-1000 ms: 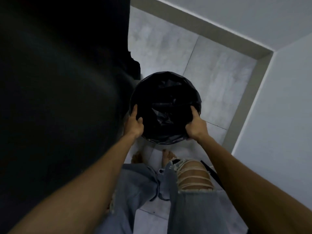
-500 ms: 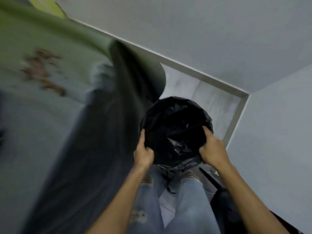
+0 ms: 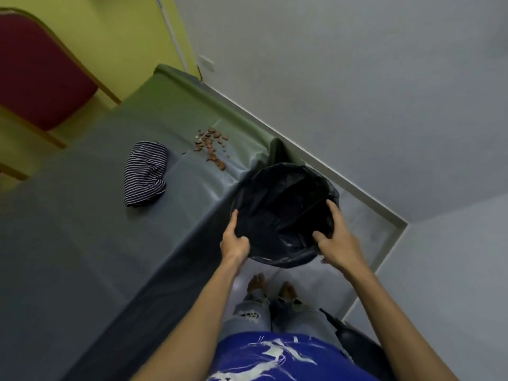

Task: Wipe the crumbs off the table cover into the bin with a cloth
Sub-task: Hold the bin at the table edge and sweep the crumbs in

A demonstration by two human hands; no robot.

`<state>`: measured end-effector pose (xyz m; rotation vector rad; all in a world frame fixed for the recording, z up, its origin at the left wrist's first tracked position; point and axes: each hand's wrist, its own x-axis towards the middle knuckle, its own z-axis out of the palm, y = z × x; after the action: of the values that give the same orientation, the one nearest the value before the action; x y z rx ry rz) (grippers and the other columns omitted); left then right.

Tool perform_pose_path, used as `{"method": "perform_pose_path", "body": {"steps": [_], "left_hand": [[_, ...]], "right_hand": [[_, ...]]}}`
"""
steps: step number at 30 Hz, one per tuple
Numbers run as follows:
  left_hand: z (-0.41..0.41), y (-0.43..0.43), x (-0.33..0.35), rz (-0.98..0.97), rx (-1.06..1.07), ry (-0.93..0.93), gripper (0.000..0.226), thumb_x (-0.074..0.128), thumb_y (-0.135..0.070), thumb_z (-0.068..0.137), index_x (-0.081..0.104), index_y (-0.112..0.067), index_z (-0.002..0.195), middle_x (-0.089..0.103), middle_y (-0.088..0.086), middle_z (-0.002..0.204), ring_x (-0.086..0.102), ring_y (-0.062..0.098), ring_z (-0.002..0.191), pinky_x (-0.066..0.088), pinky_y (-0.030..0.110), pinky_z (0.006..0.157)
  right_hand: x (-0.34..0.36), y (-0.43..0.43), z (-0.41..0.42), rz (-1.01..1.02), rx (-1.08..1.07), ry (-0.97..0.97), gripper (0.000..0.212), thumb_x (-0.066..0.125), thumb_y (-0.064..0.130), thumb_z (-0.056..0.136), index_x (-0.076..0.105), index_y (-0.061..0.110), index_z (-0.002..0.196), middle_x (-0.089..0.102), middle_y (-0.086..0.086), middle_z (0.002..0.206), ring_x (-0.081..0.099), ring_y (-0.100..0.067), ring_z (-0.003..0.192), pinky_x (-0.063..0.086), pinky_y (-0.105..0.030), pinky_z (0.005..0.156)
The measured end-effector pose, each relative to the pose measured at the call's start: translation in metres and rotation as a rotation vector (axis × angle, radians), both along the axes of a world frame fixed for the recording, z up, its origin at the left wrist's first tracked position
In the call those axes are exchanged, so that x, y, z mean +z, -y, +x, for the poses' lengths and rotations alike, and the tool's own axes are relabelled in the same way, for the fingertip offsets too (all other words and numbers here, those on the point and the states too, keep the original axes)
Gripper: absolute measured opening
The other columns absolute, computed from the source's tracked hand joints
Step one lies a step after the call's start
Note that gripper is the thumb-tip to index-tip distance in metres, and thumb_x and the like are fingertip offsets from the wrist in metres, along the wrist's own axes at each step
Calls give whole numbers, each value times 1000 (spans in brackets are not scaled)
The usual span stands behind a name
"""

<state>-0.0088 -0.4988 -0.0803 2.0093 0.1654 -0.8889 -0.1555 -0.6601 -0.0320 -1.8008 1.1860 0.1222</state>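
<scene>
A round bin (image 3: pixel 283 213) lined with a black bag is held up beside the table's edge. My left hand (image 3: pixel 233 239) grips its near-left rim and my right hand (image 3: pixel 336 240) grips its near-right rim, thumb inside. The grey-green table cover (image 3: pixel 110 215) stretches to the left. A pile of brown crumbs (image 3: pixel 210 145) lies on it close to the edge, just beyond the bin. A crumpled dark-and-white striped cloth (image 3: pixel 145 173) lies on the cover to the left of the crumbs.
A red-cushioned chair with a wooden frame (image 3: pixel 35 70) stands behind the table by a yellow wall. A grey wall (image 3: pixel 357 78) runs along the right, with tiled floor (image 3: pixel 365 229) under the bin. My bare feet (image 3: pixel 272 284) stand on the floor.
The bin has been lifted from the floor up to the table's edge, both hands still on its rim. The view has risen, bringing the table cover, crumbs and cloth into sight.
</scene>
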Motion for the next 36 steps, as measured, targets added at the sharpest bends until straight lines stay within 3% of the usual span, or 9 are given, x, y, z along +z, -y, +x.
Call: {"method": "perform_pose_path", "body": {"steps": [3, 6, 10, 13, 15, 20, 23, 27, 36], "left_hand": [[6, -6, -1, -11, 18, -17, 82, 38, 15, 89, 34, -41, 149, 50, 2, 142, 56, 9, 90, 48, 11, 71], [8, -8, -5, -33, 26, -37, 84, 40, 15, 88, 35, -45, 147, 51, 2, 140, 59, 5, 87, 54, 21, 79], [13, -13, -8, -9, -8, 1, 87, 40, 13, 84, 36, -49, 144, 48, 5, 146, 62, 21, 108, 55, 35, 94], [14, -15, -4, 0, -28, 18, 85, 39, 12, 85, 36, -47, 146, 50, 5, 144, 64, 17, 99, 57, 30, 87], [13, -15, 1, 0, -41, 13, 82, 38, 10, 87, 36, -46, 146, 50, 5, 143, 63, 15, 94, 57, 29, 84], [18, -15, 7, 36, -71, 44, 76, 41, 6, 88, 37, -43, 147, 50, 6, 144, 61, 27, 110, 53, 40, 98], [24, -18, 15, 40, -115, 75, 70, 44, 1, 91, 37, -39, 148, 48, 6, 146, 61, 25, 110, 54, 34, 93], [34, -23, 26, 52, -169, 166, 62, 47, -4, 94, 37, -31, 150, 46, 5, 149, 48, 23, 132, 41, 34, 110], [88, -17, 74, -59, -207, 409, 51, 49, -6, 96, 48, -26, 144, 60, 1, 135, 55, 12, 126, 37, 16, 103]], "right_hand": [[5, -11, 11, 2, -24, 11, 91, 62, 21, 93, 0, 55, 151, 47, -9, 149, 63, -34, 102, 60, -52, 78], [4, -15, 11, 60, -55, -33, 97, 60, 13, 93, -5, 57, 150, 47, -14, 144, 64, -31, 84, 62, -47, 62], [0, -19, 19, 191, -21, -147, 102, 49, 0, 86, -6, 58, 148, 58, -18, 119, 74, -32, 66, 61, -46, 53], [-2, -19, 32, 89, 6, -201, 96, 45, 4, 77, 0, 51, 148, 65, -16, 99, 70, -38, 72, 61, -50, 64], [3, -16, 40, 11, 34, -217, 90, 46, 5, 81, 2, 39, 151, 63, -14, 88, 67, -34, 71, 60, -44, 61], [14, -9, 57, -88, 100, -266, 86, 49, 7, 87, 2, 18, 158, 57, -12, 91, 61, -31, 83, 48, -38, 61], [15, -8, 63, -104, 112, -299, 88, 49, 6, 87, 0, 16, 159, 56, -10, 86, 60, -29, 80, 45, -36, 58], [17, -11, 64, -126, 121, -327, 87, 49, 5, 87, 1, 14, 159, 52, -7, 78, 55, -23, 69, 41, -33, 53], [16, -16, 80, -167, 110, -349, 88, 51, 6, 87, 1, 16, 159, 50, -7, 77, 53, -21, 64, 37, -30, 47]]}}
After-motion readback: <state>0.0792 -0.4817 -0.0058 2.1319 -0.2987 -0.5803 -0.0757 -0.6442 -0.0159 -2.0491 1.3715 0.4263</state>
